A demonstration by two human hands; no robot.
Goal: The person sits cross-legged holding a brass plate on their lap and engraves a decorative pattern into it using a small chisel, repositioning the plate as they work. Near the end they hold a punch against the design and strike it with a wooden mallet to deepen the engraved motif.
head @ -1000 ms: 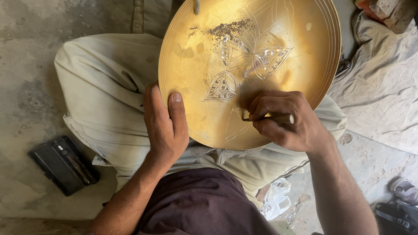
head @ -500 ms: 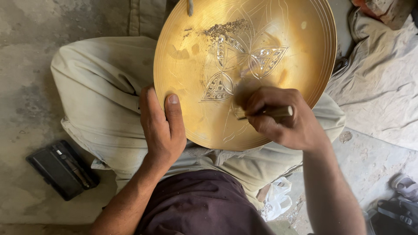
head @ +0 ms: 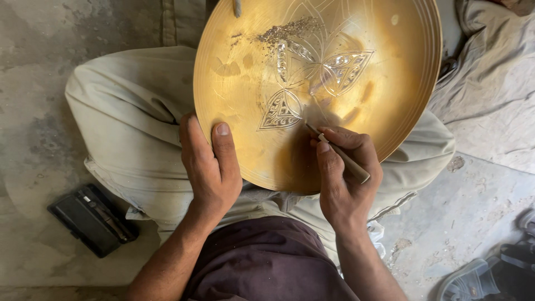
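since the earlier frames, right hand [head: 343,178] has slid down and left across the brass plate [head: 317,83], so the engraving tool [head: 337,151] now meets the metal just below the lower leaf motif [head: 280,111] instead of farther right. left hand [head: 209,167] has kept its place on the plate's lower left rim.

the plate, a large round golden dish, rests tilted on the person's lap, on the light trousers [head: 128,111], its face turned up toward the camera. left hand is clamped on the rim, thumb lying flat on the face and fingers wrapped behind the edge. right hand is closed around the slim tool like a pen, its tip touching the plate and its butt end sticking out past the knuckles. the two hands are apart, with bare brass between them.

engraved leaf shapes spread from the plate's centre, and a scatter of metal filings [head: 290,29] lies near the upper part. a black case [head: 92,219] lies on the concrete floor [head: 33,83] beside the left knee. a sandal [head: 490,276] shows at the lower right corner, and crumpled cloth [head: 496,95] lies at the right.
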